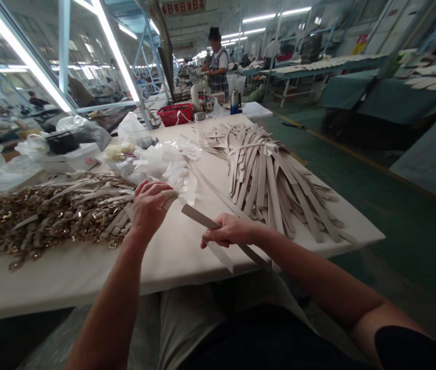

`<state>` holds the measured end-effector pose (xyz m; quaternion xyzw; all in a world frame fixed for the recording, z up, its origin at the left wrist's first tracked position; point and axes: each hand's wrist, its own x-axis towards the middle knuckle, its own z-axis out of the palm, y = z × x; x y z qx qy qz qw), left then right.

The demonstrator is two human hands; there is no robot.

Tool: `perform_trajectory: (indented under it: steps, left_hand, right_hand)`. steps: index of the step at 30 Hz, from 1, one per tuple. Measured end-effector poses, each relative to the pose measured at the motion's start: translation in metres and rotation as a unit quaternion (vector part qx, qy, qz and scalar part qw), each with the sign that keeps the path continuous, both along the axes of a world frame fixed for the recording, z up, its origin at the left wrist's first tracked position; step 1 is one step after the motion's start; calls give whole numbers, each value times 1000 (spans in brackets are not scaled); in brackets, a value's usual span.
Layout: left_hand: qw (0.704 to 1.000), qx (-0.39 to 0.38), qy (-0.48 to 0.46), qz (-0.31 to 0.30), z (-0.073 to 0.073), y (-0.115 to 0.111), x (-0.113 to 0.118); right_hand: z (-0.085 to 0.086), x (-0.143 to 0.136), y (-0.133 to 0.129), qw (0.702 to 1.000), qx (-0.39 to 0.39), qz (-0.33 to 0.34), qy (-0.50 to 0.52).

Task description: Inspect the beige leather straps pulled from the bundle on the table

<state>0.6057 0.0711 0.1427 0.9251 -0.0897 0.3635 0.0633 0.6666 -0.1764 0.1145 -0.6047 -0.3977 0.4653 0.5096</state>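
Observation:
My right hand [228,230] is closed round a flat beige-grey strap [200,217], whose squared end points toward my left hand [150,205]. The strap's other part runs down past my wrist to the table's front edge. A second, paler strip [221,256] shows below my right fingers. My left hand's fingers are bent and pressed together, with something pale at their tips that I cannot make out. To the right lies a large fanned bundle of similar straps [260,174], tied near its far end. On the left is a heap of straps with gold-coloured metal fittings [59,216].
Crumpled clear plastic bags [164,162] and a white box [73,158] lie on the pale-covered table [179,257]. A red basket [175,114] and a flask [235,102] stand at its far end. Beyond, a person [218,67] stands near other worktables [298,72].

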Motion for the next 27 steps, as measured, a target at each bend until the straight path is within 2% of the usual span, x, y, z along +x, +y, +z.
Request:
perform_trajectory:
  steps: [2, 5, 6, 7, 8, 10, 11, 13, 16, 21, 25, 27]
  left_hand:
    - [997, -54, 22, 52, -8, 1, 3]
    - [962, -199, 55, 181, -25, -6, -4]
    - [942, -260, 79, 195, -33, -12, -10]
    - [921, -326, 115, 180, -40, -20, -17]
    - [896, -391, 161, 139, -48, -30, -25]
    - [826, -506, 247, 16, -60, -54, -40]
    - [791, -548, 272, -33, -65, -67, -46]
    - [739, -606, 286, -77, -71, -90, -54]
    - [696, -654, 289, -66, -75, -112, -55]
    - [620, -721, 304, -57, -83, -119, -50]
    - [502, -831, 236, -25, -89, -117, -47]
    - [446, -876, 183, -22, -91, -114, -45]
  right_hand:
    - [2, -1, -1, 999, 25, 12, 45]
    - [3, 2, 2, 995, 59, -67, 46]
    - [2, 4, 4, 992, 63, -98, 39]
    - [1, 5, 6, 989, 63, -126, 33]
    - [-1, 7, 8, 987, 59, -147, 25]
    - [-4, 9, 11, 984, 47, -170, 1]
    - [-7, 9, 13, 984, 43, -175, -14]
    - [-12, 9, 16, 982, 36, -179, -41]
    - [-21, 9, 20, 981, 21, -183, -68]
    - [-24, 11, 19, 977, 30, -187, -101]
    - [-17, 0, -3, 966, 96, -231, -64]
    - [-18, -13, -22, 966, 96, -235, -48]
